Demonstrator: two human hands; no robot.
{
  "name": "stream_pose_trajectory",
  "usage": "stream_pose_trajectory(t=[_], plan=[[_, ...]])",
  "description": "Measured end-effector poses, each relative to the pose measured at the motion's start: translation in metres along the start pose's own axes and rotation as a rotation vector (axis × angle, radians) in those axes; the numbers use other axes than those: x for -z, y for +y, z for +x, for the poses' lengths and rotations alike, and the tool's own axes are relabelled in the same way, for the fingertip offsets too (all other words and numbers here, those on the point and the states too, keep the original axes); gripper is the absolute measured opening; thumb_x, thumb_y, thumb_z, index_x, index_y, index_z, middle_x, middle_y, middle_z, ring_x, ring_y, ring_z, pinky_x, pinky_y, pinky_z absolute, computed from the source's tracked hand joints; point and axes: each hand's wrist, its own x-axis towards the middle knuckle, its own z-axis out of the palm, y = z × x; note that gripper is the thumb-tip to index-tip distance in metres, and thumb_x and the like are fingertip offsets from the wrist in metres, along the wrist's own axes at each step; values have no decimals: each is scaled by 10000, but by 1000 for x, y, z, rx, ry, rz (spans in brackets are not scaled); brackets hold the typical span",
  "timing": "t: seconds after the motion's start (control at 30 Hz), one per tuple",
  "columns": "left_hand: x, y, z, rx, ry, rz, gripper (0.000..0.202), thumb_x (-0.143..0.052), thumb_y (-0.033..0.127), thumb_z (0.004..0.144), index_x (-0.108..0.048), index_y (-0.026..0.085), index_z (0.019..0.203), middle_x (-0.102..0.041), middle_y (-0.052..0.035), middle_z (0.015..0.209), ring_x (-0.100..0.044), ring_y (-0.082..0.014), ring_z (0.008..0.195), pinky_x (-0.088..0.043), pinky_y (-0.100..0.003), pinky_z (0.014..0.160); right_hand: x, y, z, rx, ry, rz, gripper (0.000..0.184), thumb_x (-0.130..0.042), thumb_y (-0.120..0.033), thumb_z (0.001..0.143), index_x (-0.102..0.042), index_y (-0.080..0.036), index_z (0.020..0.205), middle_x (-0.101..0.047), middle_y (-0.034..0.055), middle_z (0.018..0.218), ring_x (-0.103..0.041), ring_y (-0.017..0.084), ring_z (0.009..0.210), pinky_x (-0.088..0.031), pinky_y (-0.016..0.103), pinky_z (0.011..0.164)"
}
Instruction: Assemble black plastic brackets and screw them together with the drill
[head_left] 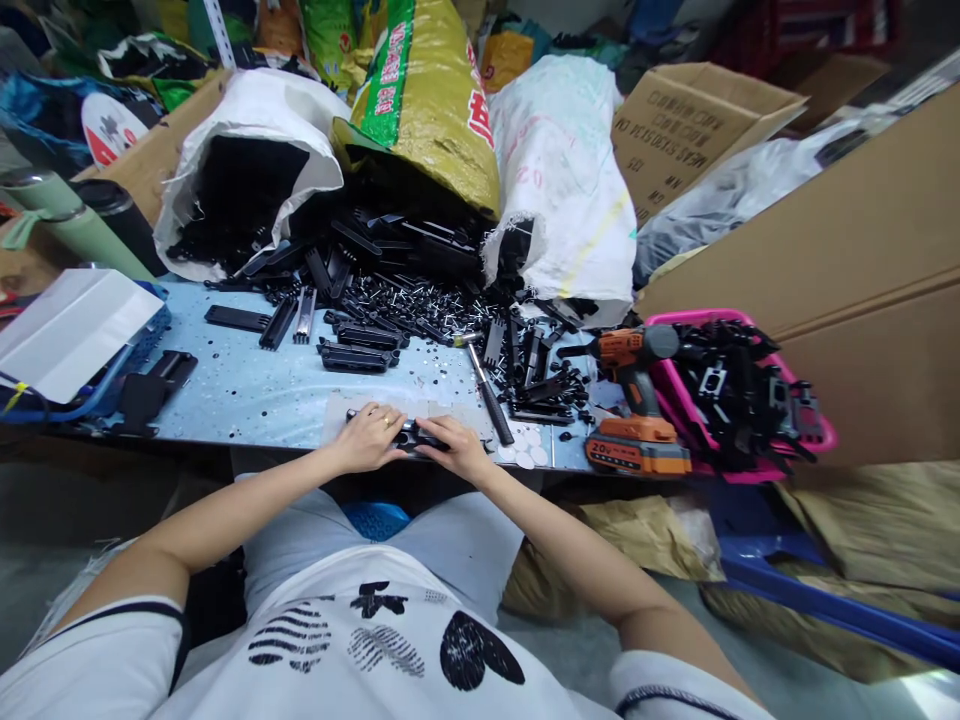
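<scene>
At the table's front edge, my left hand (373, 437) is closed on the left part of a black plastic part (407, 437). My right hand (455, 446) grips the same part from the right, thumb and fingers pressed to it. The part lies low over a pale plate on the table, and my fingers cover much of it. Just beyond are similar long black parts (358, 357). To the right of my right hand lies a hammer (491, 395) with a dark handle.
A cordless drill (637, 400) stands at the right beside a pink basket (750, 318) of black parts. Several sacks spill black parts and a heap of screws (420, 305) onto the blue table (232, 385). A blue tray (142, 335) sits at the left; a cardboard box (690, 125) stands behind.
</scene>
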Motion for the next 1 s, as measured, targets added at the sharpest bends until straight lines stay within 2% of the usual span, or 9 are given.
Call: stream_pose_trajectory(t=[0.1,0.23,0.43,0.57,0.67,0.73,0.83,0.93,1.0], plan=[[-8,10,14,142,-66,-121,558,-517,550,825,-521,104,1161,-552,-141,1067,-494,-261,1000,-387,-386,861,1,4,-2,21,-74,-29,476,-560,-398,860,-510,-207,1293,-599,89,1041,-562,174,944,-482,305,794],[-13,20,18,301,-61,-143,409,-564,449,820,-547,123,1067,-543,-118,1013,-481,-253,970,-397,-368,807,-1,7,-2,-9,-46,-107,459,-537,-424,871,-531,-204,1274,-607,77,943,-567,165,850,-462,289,722],[-3,27,7,226,-67,-18,470,-516,425,852,-497,96,1187,-539,-140,1112,-481,-258,1004,-381,-372,827,18,22,11,263,-220,-238,466,-476,-472,896,-534,-178,1252,-612,85,941,-555,159,825,-419,265,699],[-3,18,0,197,-83,189,501,-446,411,903,-477,35,1233,-583,-157,1000,-525,-266,890,-390,-374,708,25,28,11,154,-86,-562,516,-476,-597,842,-635,-106,853,-598,104,756,-535,184,730,-367,285,638],[-2,4,1,177,-4,180,400,-379,395,934,-608,69,902,-599,-128,799,-553,-237,772,-388,-341,640,28,18,13,162,-20,-617,562,-466,-642,822,-527,-132,594,-514,64,575,-476,148,589,-304,279,564],[7,-3,1,157,89,146,435,-357,407,942,-581,106,722,-583,-104,687,-553,-206,680,-381,-318,603,39,3,19,209,5,-568,568,-456,-649,823,-498,-139,578,-498,50,561,-459,134,566,-283,279,547],[40,0,-6,80,213,16,438,-364,427,939,-534,140,655,-549,-63,599,-523,-170,588,-353,-294,549,70,-32,32,290,-44,-375,591,-409,-694,809,-457,-157,566,-460,35,539,-427,125,538,-262,283,522],[81,24,-17,-30,255,-386,428,-288,394,963,-510,164,679,-532,-38,580,-491,-141,550,-349,-280,529,93,-71,38,360,-165,-14,606,-332,-737,806,-447,-184,589,-424,28,516,-400,131,507,-264,293,500],[103,49,-21,-37,283,-710,488,-187,425,973,-496,173,692,-519,-39,566,-478,-132,531,-367,-273,523,88,-97,37,379,-238,280,613,-253,-740,830,-437,-201,604,-419,31,509,-410,141,488,-298,301,494]])
